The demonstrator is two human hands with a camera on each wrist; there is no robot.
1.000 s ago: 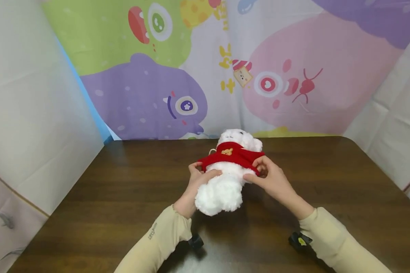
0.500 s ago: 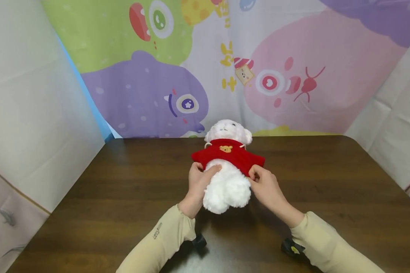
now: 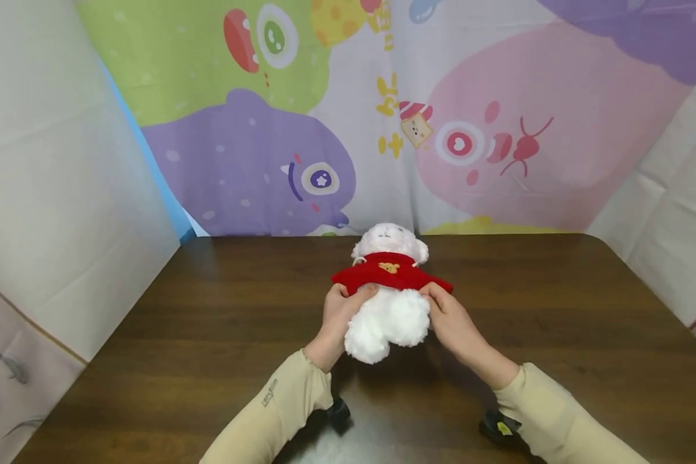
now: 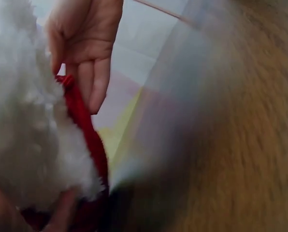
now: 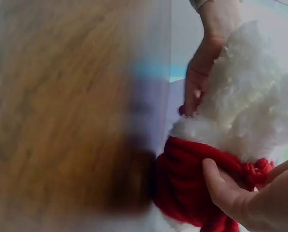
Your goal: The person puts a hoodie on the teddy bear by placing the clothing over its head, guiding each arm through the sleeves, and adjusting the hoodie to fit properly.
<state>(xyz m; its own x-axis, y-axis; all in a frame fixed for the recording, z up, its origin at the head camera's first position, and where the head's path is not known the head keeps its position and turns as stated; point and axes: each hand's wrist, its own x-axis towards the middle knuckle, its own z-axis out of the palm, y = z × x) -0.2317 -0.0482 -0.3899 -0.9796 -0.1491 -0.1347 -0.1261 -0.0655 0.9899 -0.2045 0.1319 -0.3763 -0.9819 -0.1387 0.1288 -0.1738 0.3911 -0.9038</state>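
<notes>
A white plush bear [image 3: 385, 322] in a red sweater [image 3: 397, 274] with a small tan bear patch is held over the table, its legs toward me and its head at the far end. My left hand [image 3: 338, 319] grips the body and sweater edge on the left, thumb across the white fur. On the right, my right hand [image 3: 455, 325] pinches the sweater's lower hem between thumb and fingers. The right wrist view shows the sweater [image 5: 182, 179] bunched in folds, with the right hand [image 5: 255, 198] on the hem. White fur [image 4: 28, 106] fills the left side of the left wrist view.
The dark wooden table [image 3: 238, 309] extends around the bear on all sides. Behind it hangs a cartoon-printed curtain [image 3: 383, 180], with pale panels [image 3: 64, 161] at both sides. Black wrist devices [image 3: 338, 412] hang beneath the sleeves.
The bear has gone from slanting rightward to lying nearly straight, and its head has dipped since half a second ago. My right hand has shifted left and now pinches the hem close to the leg.
</notes>
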